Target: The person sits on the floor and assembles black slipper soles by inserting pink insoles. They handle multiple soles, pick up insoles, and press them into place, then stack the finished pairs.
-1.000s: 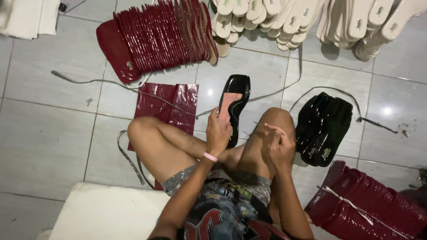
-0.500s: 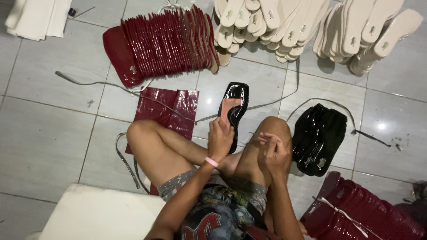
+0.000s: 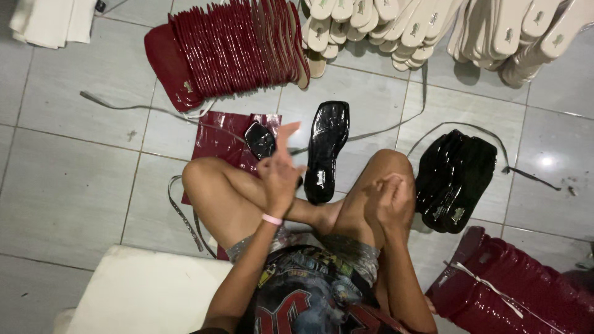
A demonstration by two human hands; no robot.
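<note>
front: black glossy insole (image 3: 326,148) lies on the floor between the knees | left: red sheet (image 3: 216,139) and grey strips, bare tiles beyond | right: stack of black insoles (image 3: 456,179) near the knee | far: rows of red insoles (image 3: 235,49) and beige insoles (image 3: 433,31) close the way

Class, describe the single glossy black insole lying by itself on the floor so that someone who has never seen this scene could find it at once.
Start at the fanned row of dark red insoles at the top of the tiled floor. Below its right end, between the seated person's knees, lies the lone black insole, flat, toe pointing away. Unlike the stacked black insoles to the right, it lies singly, just beyond the left hand.
</note>
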